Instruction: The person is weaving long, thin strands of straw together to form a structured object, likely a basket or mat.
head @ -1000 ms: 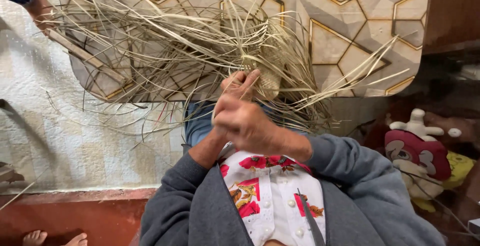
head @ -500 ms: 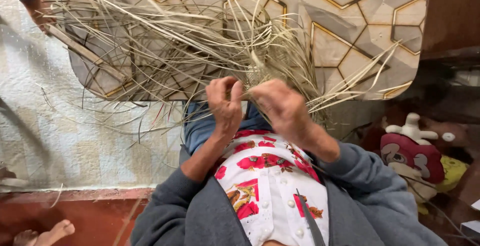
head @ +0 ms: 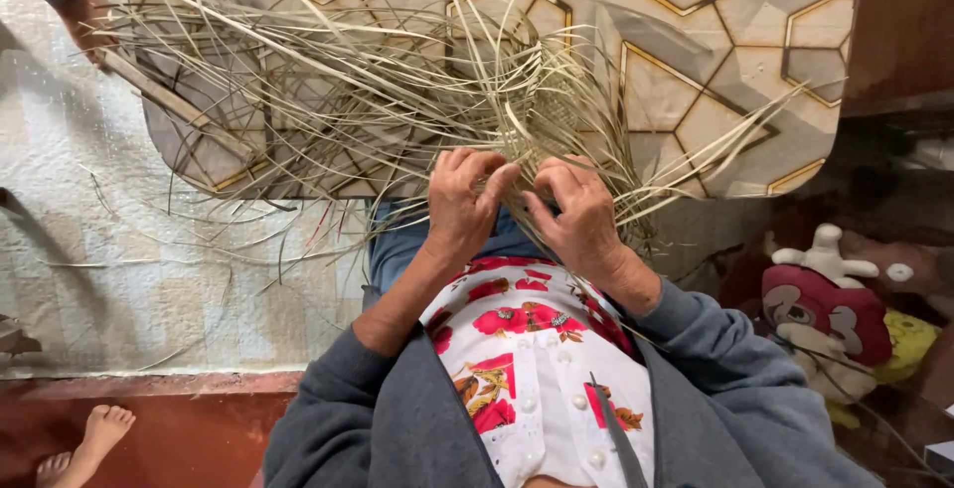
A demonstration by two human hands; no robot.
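Work: a small woven straw piece [head: 542, 115] lies at the near edge of the bench [head: 696, 41], its many loose strands [head: 298, 90] fanning out unwoven.
Done: only a tight central patch looks plaited, by my judgement an early stage.
Left: most strands remain free, so much weaving remains.
Left hand [head: 465, 200]: fingers curled, pinching strands at the near edge.
Right hand [head: 576, 215]: beside it, also pinching strands.
Change: a second ago the hands were clasped together, covering the piece; now they sit apart, side by side.
Nearby: another person's hand [head: 84, 26] at far left; plush toy [head: 825, 309] on the floor.

left hand [head: 462, 205] | right hand [head: 576, 215] | both hands pinching straw strands [head: 397, 81] | hexagon-patterned table [head: 696, 51]
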